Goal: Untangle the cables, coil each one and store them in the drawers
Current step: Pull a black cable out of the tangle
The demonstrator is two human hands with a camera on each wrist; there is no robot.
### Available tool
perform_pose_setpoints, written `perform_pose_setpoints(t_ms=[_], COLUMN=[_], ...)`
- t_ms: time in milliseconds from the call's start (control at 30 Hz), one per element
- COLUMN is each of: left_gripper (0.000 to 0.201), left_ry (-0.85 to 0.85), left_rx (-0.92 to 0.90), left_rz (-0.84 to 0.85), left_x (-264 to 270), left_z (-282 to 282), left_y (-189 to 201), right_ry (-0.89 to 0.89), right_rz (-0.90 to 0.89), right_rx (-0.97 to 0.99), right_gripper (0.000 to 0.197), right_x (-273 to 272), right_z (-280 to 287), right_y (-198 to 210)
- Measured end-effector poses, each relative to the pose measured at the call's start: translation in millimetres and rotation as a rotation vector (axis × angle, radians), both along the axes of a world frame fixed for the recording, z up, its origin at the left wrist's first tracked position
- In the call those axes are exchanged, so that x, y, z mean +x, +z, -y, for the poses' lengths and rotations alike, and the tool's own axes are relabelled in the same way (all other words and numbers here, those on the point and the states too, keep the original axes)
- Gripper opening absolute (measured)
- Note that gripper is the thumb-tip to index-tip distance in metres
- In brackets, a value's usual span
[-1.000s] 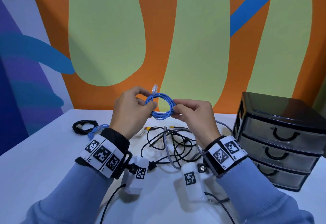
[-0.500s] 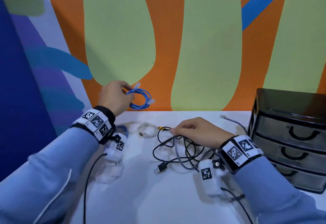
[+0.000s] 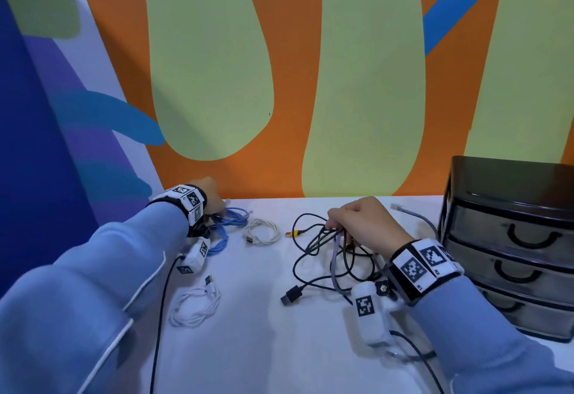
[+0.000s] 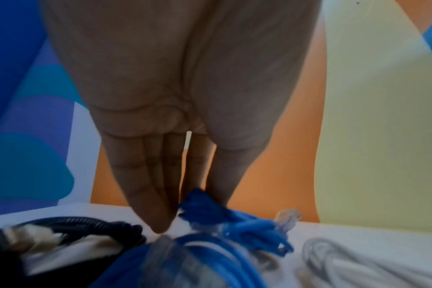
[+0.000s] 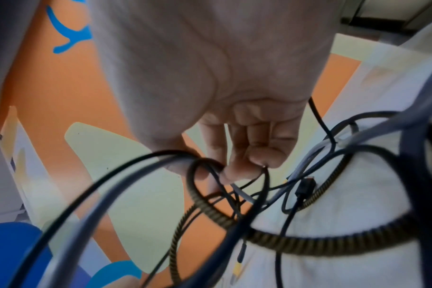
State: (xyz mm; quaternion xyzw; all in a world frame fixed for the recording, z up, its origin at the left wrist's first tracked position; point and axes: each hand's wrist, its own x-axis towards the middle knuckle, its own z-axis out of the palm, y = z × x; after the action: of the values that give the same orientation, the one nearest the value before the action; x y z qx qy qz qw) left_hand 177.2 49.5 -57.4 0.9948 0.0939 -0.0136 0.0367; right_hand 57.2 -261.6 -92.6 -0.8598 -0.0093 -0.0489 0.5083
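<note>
Braided cable [image 5: 321, 241] under right hand [image 5: 234, 109]

Lt-blue sleeves [image 3: 77, 294], b/w marker wristbands [image 3: 422, 264], white wrist cams [image 3: 369, 313].

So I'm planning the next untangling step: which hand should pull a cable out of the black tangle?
Right. The right hand already grips the tangle; the left hand is off at the blue cable.

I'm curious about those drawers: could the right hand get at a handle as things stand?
Probably not yet: the right hand grips the tangled black cables. The drawer unit stands just beside it, handles unblocked.
</note>
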Motion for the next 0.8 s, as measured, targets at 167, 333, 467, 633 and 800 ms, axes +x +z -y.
perform_pose_setpoints(t_ms=[167,333,467,633,800], left_gripper=[0.035,0.056,0.033,0.028,0.024], left_ry=[-0.188,-0.428,-0.530,-0.750,-0.808], left_rx=[-0.205,-0.812,-1.097,-1.342,-1.472], left_rz=[0.356,0.124,0.315,0.589,0.885], left_x=[-36,-98,-105,-125,-139], left_z=[29,99,125,139,124], left_y=[31,34,24,31,43], right_ry=[-0.068,-0.009,-0.003,0.043,0.060], right_rz=[0.126,0.328,0.360,0.265,0.281], right_rx=[0.207,0.373,0.346,-0.043,0.087], right_gripper=[0.028,0.008,0.029,0.031,0.027], right_x=[1,-10,-8,-3,-5], right_z=[2,-3,-3,-3,-9], right_y=[3,17,17,10,14])
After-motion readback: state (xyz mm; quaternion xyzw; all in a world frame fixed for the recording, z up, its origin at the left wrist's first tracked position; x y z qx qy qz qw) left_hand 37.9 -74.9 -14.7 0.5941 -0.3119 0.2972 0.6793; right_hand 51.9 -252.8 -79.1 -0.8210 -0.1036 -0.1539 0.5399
